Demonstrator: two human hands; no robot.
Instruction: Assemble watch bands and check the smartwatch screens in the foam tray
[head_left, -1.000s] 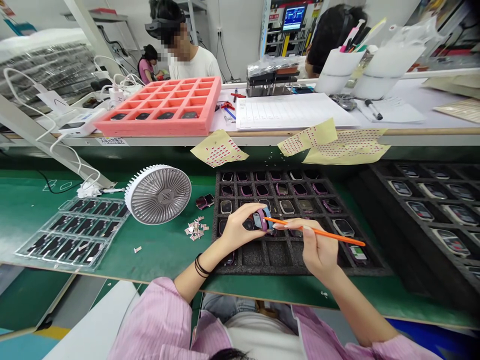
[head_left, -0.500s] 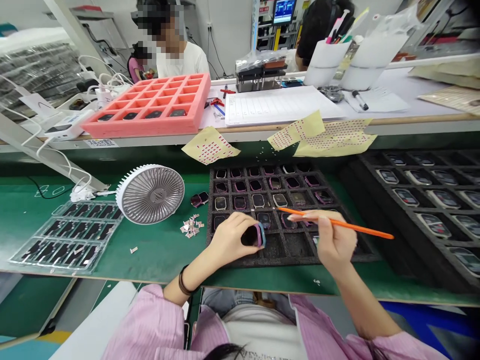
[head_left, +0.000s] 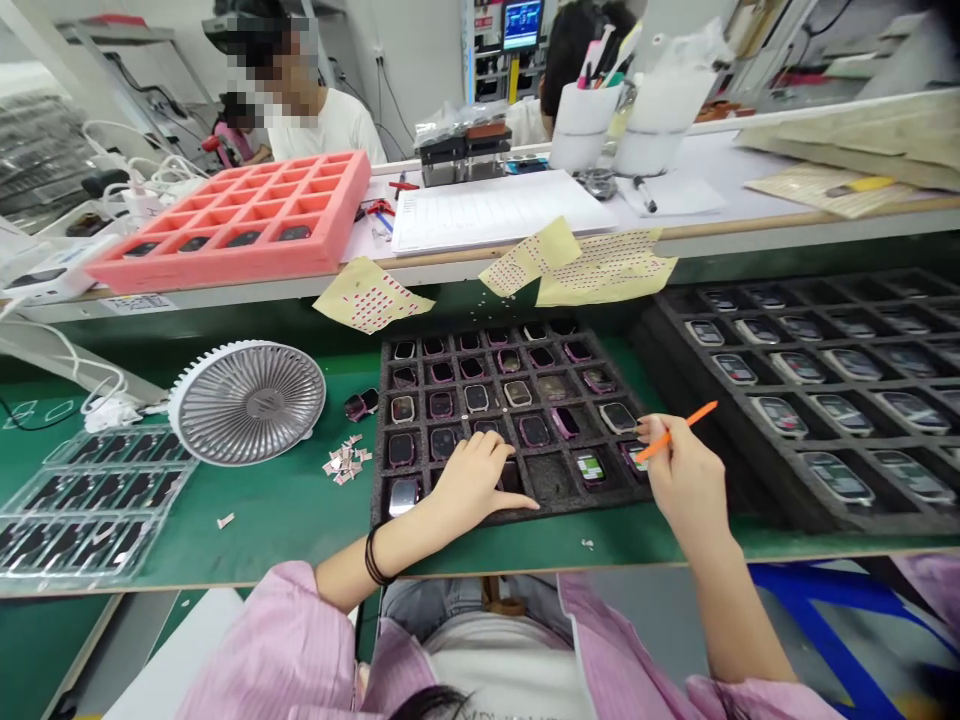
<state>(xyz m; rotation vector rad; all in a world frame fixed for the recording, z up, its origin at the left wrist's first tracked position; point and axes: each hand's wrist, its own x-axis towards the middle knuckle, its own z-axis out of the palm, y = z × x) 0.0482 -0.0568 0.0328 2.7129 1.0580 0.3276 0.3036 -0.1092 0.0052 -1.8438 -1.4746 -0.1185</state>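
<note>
The left hand [head_left: 480, 475] lies open and palm-down on the black foam tray [head_left: 551, 478] – a wide grip holding nothing – with its fingers [head_left: 487, 445] spread over the near cells. The right hand [head_left: 686, 480] has a narrow grip on an orange stick [head_left: 679, 432], whose lower end sits at a smartwatch [head_left: 634, 456] in the tray. More smartwatches [head_left: 476, 398] fill most cells. A larger foam tray [head_left: 679, 345] of watches lies just to the right. To the left, on the green bench [head_left: 262, 530], are a pile of paper bits [head_left: 346, 460], a white desk fan [head_left: 247, 403] and a clear blister tray [head_left: 97, 505]. Beyond stand a pink foam tray [head_left: 225, 265] and a co-worker [head_left: 319, 125] in a white T-shirt.
</note>
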